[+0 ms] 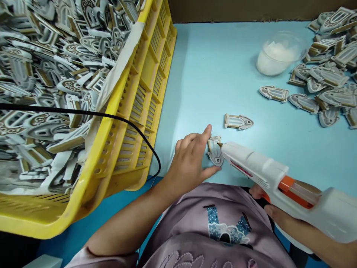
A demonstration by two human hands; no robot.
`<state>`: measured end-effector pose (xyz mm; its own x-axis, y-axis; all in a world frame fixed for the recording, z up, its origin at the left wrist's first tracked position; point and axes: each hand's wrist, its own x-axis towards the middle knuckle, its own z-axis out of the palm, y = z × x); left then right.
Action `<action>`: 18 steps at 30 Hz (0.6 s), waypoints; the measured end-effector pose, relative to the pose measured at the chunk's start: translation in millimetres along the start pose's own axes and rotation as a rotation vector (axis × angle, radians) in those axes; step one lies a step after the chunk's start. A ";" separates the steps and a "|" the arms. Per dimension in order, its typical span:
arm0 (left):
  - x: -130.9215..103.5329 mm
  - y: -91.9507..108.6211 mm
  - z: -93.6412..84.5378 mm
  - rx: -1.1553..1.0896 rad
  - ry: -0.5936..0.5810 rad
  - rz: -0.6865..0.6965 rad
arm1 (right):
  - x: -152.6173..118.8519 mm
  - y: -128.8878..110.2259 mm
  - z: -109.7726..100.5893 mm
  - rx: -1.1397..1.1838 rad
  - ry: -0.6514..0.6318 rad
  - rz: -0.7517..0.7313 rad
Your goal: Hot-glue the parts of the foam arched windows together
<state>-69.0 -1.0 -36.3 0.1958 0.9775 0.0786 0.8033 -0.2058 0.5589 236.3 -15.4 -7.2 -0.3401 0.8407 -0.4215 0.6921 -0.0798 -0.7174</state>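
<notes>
A small grey-white arched ornament with a gold edge lies flat on the light-blue table, its pointed end toward me. My left hand steadies it, index finger along its far left side and thumb against its near end. My right hand is closed around the handle of a white and orange hot glue gun, partly hidden behind the gun's body. The gun's nozzle tip is at the ornament's upper right edge. Just beyond lies a second arched ornament, turned sideways.
A yellow plastic crate heaped with similar ornaments stands at left, a black cable running across it. At the back right, a clear bowl holds white material beside a pile of ornaments. A brown panel borders the table's far edge.
</notes>
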 end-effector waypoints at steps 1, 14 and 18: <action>0.2 0.2 0.8 -0.013 0.000 0.004 | 2.9 -0.6 -0.6 0.000 -0.018 0.011; 1.4 -3.2 -1.6 -0.076 -0.018 0.002 | 12.1 -15.3 1.9 0.021 -0.036 0.057; 1.2 -3.4 -1.1 -0.084 -0.009 -0.002 | 20.5 -19.2 0.4 0.057 -0.075 0.048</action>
<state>-72.1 0.9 -37.3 0.1996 0.9774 0.0700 0.7536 -0.1988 0.6266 215.8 3.1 -2.3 -0.3556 0.7930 -0.4947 0.6721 -0.1508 -0.7249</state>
